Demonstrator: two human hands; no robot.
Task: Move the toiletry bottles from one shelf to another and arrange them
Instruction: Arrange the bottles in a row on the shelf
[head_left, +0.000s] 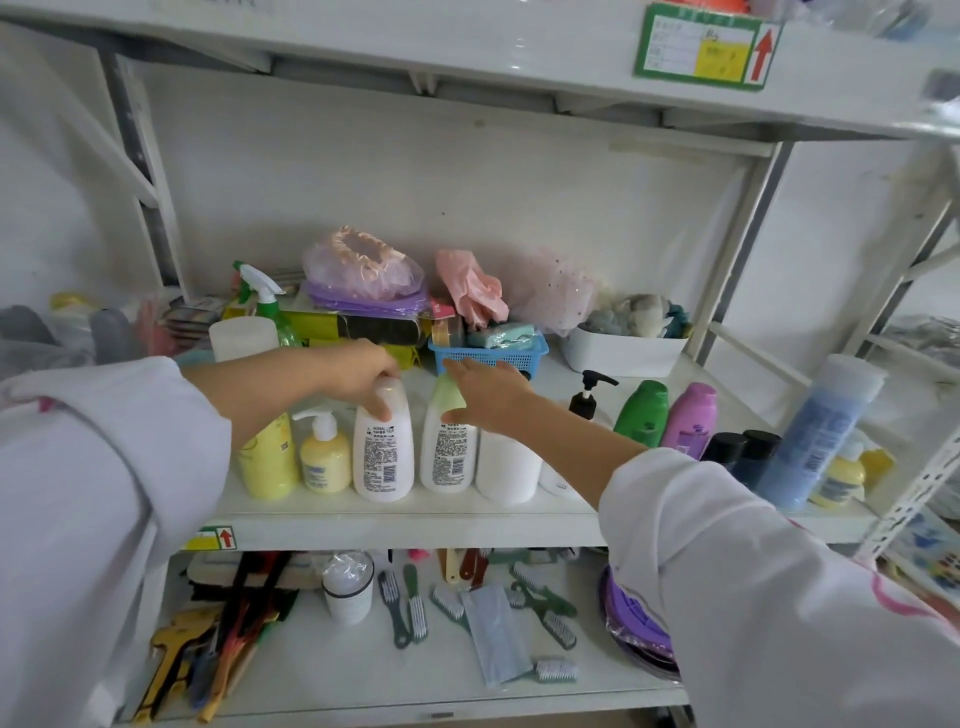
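A row of toiletry bottles stands along the front of the middle shelf (415, 519). My left hand (358, 376) grips the cap of a white bottle (383, 457). My right hand (488, 392) rests with spread fingers against the green cap of a second white bottle (448, 452) beside it. Left of them stand a yellow bottle (267, 457) and a small yellow pump bottle (324, 457). To the right are a plain white bottle (506, 467), a black pump (587, 395), a green bottle (641, 413), a purple bottle (691, 421) and a tall blue bottle (821, 431).
Behind the row sit a blue basket (488, 356), a white tub (623, 353), a green spray bottle (265, 301) and bagged items. The lower shelf (363, 675) holds brushes, a small jar and purple plates. The upper shelf edge (467, 67) carries a green label.
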